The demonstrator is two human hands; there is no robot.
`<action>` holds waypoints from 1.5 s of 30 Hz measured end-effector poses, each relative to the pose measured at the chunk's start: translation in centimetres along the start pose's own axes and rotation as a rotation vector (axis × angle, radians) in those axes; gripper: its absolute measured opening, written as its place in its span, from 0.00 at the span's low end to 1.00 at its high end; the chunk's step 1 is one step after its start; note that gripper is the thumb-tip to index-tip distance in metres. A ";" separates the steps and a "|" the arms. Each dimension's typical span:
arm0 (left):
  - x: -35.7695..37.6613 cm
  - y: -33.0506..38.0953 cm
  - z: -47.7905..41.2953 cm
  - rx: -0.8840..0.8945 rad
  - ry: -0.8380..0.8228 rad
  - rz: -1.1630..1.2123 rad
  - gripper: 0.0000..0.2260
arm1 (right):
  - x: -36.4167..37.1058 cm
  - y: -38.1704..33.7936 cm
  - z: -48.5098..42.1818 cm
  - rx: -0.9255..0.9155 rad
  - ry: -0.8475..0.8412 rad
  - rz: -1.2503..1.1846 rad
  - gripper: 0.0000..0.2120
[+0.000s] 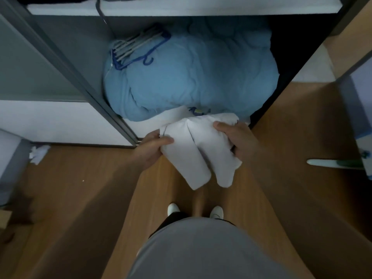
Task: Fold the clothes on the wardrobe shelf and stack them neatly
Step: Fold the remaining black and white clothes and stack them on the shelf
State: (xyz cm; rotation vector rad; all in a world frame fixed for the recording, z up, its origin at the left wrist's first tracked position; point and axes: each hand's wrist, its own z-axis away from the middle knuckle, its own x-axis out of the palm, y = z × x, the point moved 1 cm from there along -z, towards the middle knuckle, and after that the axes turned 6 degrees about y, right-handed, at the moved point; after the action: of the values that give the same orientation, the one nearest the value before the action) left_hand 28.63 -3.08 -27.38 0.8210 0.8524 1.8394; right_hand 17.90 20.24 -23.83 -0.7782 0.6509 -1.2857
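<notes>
Well, the person is standing square in front of the open wardrobe, holding a white garment [193,156] out over the wooden floor [80,198] with both hands. It is bunched into two soft lobes lying side by side, the lower ends hanging down towards the feet, the upper end close to the front edge of the wardrobe's white base [145,126]. The left hand [154,149] grips the left lobe at its top corner, thumb laid across the cloth and fingers tucked under it. The right hand [234,137] is clamped on the right lobe, fingers curled over the crumpled upper part. Neither hand touches the other; the cloth spans the gap between them.

Behind the garment, filling the lower compartment, sits a big blue duvet [191,77], rumpled and puffy. A bundle of hangers [134,47], pale ones with a blue one, lies on its upper left side. Above runs a white shelf [181,9], with something dark on it that I can't make out.

Down on the left lies a scrap of crumpled white paper [38,154] by the wall, well apart from the hands. A pale, green-ended object [332,163] pokes in from the right; I can't tell what it is
</notes>
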 end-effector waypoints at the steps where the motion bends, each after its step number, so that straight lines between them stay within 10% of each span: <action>1: -0.1 0.1 -0.1 0.057 0.078 -0.015 0.19 | 0.0 -0.1 -0.2 -0.003 0.002 0.060 0.28; 5: -1.7 1.2 -0.8 0.189 0.309 -0.240 0.18 | 0.5 -0.8 -0.8 -0.052 -0.001 0.182 0.12; 13: -5.3 5.0 -0.2 0.203 0.281 -0.088 0.21 | 4.2 -2.6 0.0 -0.284 -0.091 0.218 0.24; 17: -7.7 7.4 0.5 0.158 0.152 -0.073 0.09 | 7.0 -3.3 0.8 -0.384 -0.295 0.854 0.35; 19: -8.5 8.9 0.9 0.137 0.029 -0.127 0.19 | 8.8 -3.6 0.9 -0.439 -0.217 1.138 0.34; 23: -9.3 11.6 1.2 0.162 -0.086 -0.501 0.46 | 11.5 -5.9 1.2 -0.534 -0.087 1.243 0.02; 25: -9.4 12.9 1.5 0.213 -0.099 -0.765 0.50 | 12.4 -7.7 1.5 -0.539 -0.077 1.196 0.08; 30: -10.3 15.6 1.3 0.354 -0.107 -1.180 0.31 | 14.5 -11.7 2.2 -0.534 -0.130 1.172 0.05; 35: -13.0 19.2 1.0 0.538 0.269 -1.278 0.10 | 16.0 -14.7 2.5 -0.655 -0.108 1.174 0.06; 45: -12.7 29.4 -0.6 0.672 0.483 -0.837 0.14 | 17.0 -22.8 -0.2 -0.983 0.302 1.158 0.17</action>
State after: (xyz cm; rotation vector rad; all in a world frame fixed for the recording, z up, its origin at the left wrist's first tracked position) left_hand 19.26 -24.82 -5.80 0.2818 1.8465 0.9856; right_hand 7.47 1.14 -5.55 -0.7464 1.7117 0.0672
